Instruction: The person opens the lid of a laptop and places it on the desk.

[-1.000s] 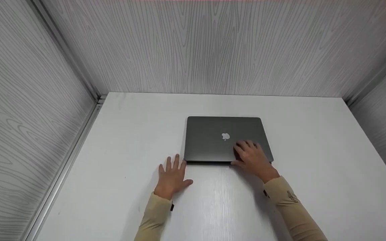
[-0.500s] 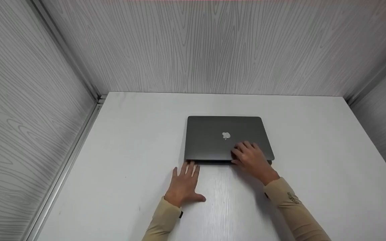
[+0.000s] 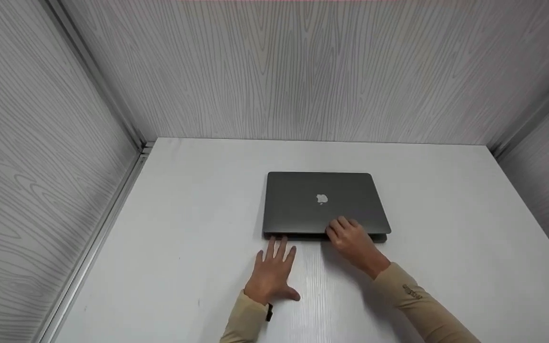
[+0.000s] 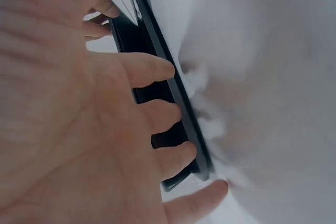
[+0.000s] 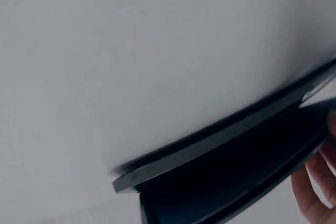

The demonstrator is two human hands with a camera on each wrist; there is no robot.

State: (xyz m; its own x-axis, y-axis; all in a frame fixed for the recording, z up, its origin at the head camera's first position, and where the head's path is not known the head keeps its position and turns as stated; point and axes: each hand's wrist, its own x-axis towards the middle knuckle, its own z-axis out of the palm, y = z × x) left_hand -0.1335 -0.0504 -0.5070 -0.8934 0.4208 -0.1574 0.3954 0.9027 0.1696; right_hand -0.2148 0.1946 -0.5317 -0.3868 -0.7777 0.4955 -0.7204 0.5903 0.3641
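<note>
Laptop lid (image 3: 298, 207) lifted further, Apple logo (image 3: 322, 198) showing, right hand (image 3: 353, 244) gripping lid, left hand (image 3: 271, 276) spread against base (image 3: 379, 237)

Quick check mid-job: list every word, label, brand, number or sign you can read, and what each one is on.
Readable words or numbers: none.
Sign: a pale apple-shaped logo, without lettering, on the laptop lid.
Unreadable: a dark mark on the right sleeve, too small to tell whether it is lettering.
Wrist views: no text shows.
</note>
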